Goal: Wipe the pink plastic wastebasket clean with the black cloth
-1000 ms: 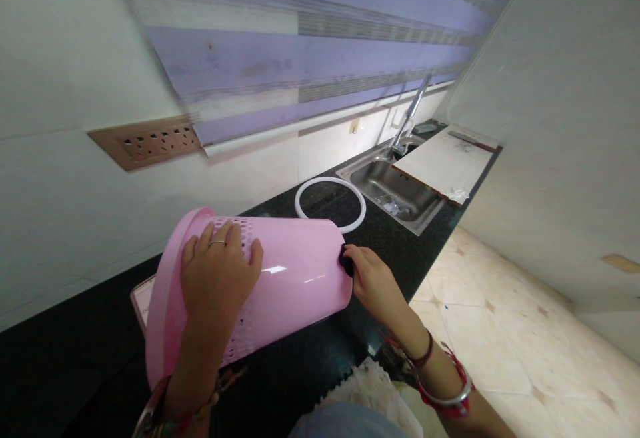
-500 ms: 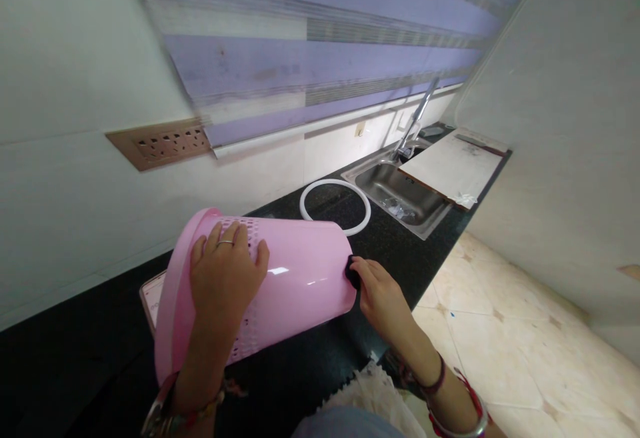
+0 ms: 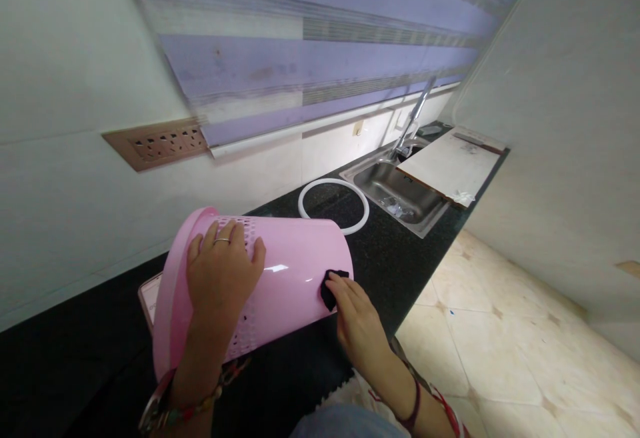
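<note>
Onto the glossy side of the pink plastic bin with a perforated band (image 3: 295, 268), we have brought the small crumpled black cloth (image 3: 328, 293) from the base edge, where it was half a second ago. The bin lies on its side on the black speckled stone table (image 3: 385, 271), base toward the stainless-steel sink (image 3: 395, 191). Our right hand (image 3: 361, 321) pinches the cloth; our left hand (image 3: 225, 265) rests spread over the perforations, fingers apart. We judge the wiping to be under way; how much is done we cannot tell, and the underside and inside are hidden. Past the base lies the white plastic-looking ring (image 3: 333, 181), untouched; behind the rim, a pink-edged phone (image 3: 151, 297) shows partly.
</note>
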Available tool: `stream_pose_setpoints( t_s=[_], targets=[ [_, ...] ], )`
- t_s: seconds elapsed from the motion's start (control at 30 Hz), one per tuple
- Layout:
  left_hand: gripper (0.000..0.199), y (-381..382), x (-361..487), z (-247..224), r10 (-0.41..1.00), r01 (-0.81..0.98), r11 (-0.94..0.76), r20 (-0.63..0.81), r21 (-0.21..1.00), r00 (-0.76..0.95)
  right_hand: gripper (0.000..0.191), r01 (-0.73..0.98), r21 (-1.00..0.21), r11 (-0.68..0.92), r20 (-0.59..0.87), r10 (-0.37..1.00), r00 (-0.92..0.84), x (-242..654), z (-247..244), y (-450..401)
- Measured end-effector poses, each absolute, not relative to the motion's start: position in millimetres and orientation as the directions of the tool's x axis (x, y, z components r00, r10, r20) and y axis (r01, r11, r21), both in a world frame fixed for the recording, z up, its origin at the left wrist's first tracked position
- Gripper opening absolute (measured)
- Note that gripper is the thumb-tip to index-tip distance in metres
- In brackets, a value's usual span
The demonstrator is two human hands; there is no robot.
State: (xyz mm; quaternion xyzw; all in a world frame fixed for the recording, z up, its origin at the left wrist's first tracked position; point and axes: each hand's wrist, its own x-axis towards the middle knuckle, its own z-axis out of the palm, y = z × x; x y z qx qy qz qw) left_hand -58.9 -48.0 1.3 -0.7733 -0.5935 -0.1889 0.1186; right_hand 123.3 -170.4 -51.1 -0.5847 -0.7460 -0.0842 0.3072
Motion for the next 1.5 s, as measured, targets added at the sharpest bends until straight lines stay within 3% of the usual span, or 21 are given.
stream_pose_setpoints(
  t_s=[0.27, 0.47, 0.73, 0.93, 1.2, 1.5],
  targets=[
    [0.047, -45, -58, 3, 0.880, 0.964, -0.263, 0.419, 0.039, 0.223, 0.052, 0.924, -0.297, 0.242, 0.597, 0.802, -0.018, 129, -65, -160],
    [0.044, -37, -58, 2, 0.867, 0.962, -0.271, 0.433, -0.006, 0.247, 0.050, 0.898, -0.270, 0.347, 0.606, 0.786, -0.122, 108, -70, -162],
    [0.043, -35, -57, 2, 0.854, 0.961, -0.277, 0.456, -0.006, 0.250, 0.051, 0.932, -0.275, 0.235, 0.595, 0.803, -0.027, 140, -64, -135],
    [0.042, -37, -57, 0, 0.858, 0.960, -0.275, 0.464, 0.050, 0.222, 0.055, 0.933, -0.214, 0.290, 0.596, 0.796, -0.111, 138, -70, -154],
    [0.041, -42, -58, 2, 0.850, 0.961, -0.276, 0.472, 0.019, 0.235, 0.050, 0.879, -0.402, 0.256, 0.499, 0.866, -0.024, 165, -50, -110],
    [0.045, -47, -58, 0, 0.857, 0.965, -0.261, 0.459, -0.003, 0.233, 0.047, 0.843, -0.414, 0.343, 0.503, 0.858, -0.102, 167, -54, -133]
  ],
)
